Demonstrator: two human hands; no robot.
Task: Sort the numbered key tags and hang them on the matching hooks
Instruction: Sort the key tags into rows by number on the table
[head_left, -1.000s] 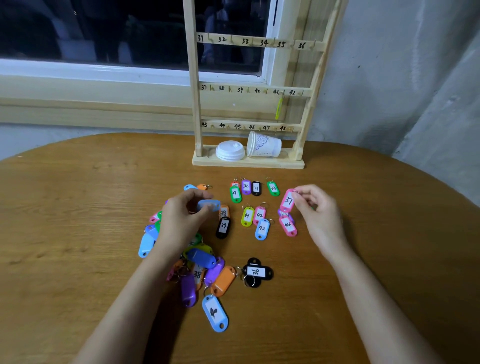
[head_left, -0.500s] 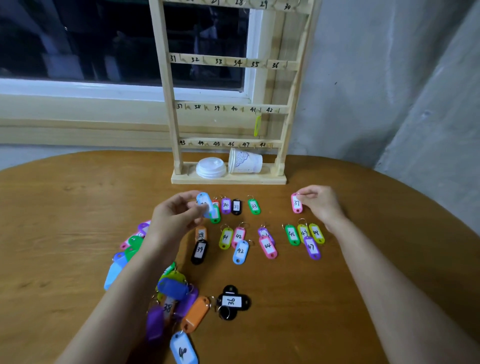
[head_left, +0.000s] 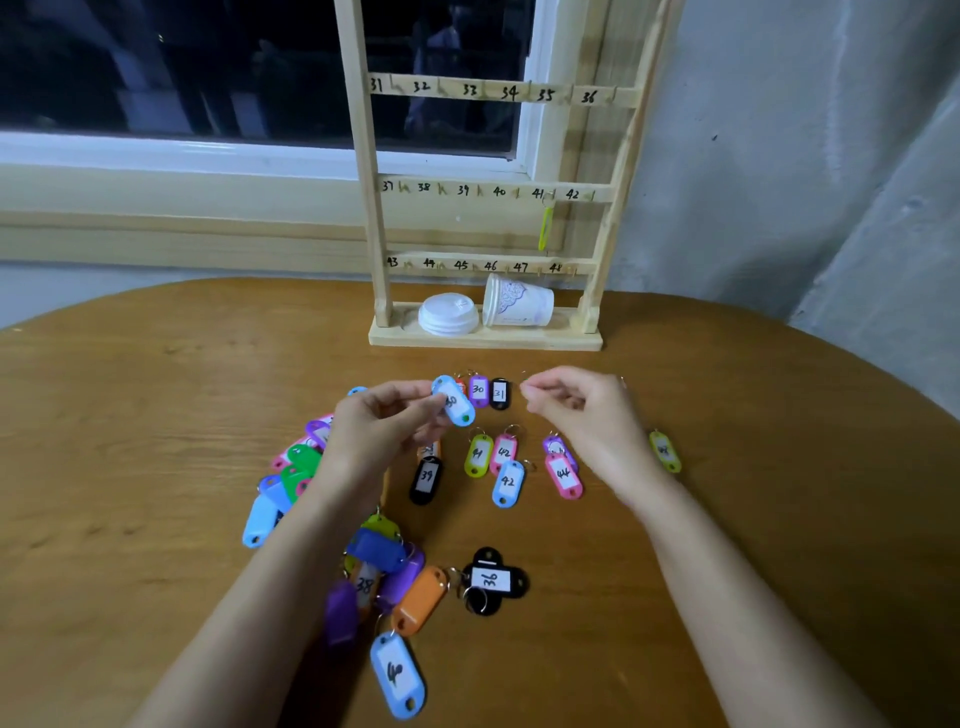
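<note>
My left hand (head_left: 384, 428) pinches a light blue key tag (head_left: 453, 401) just above the table. My right hand (head_left: 584, 415) is right of it, fingertips pinched together close to the tag, with nothing visible between them. Sorted tags lie in rows: purple 30 (head_left: 478, 389), black 31 (head_left: 499, 393), black 39 (head_left: 426, 479), yellow-green 41 (head_left: 478, 455), pink 44 (head_left: 563, 475). A mixed pile (head_left: 387, 569) lies under my left forearm. The wooden hook rack (head_left: 613, 195) stands behind, rails numbered 31 to 48. One yellow-green tag (head_left: 545, 228) hangs at hook 41.
A paper cup (head_left: 519, 309) on its side and stacked white lids (head_left: 448, 314) rest on the rack's base. A black tag 36 (head_left: 493, 579) and a blue tag 40 (head_left: 397, 675) lie near me. The round wooden table (head_left: 753, 467) ends at a window wall.
My right hand left the pink 37 tag on the table and moved left toward the blue tag. My left hand carried the blue tag slightly right. The view tilted up.
</note>
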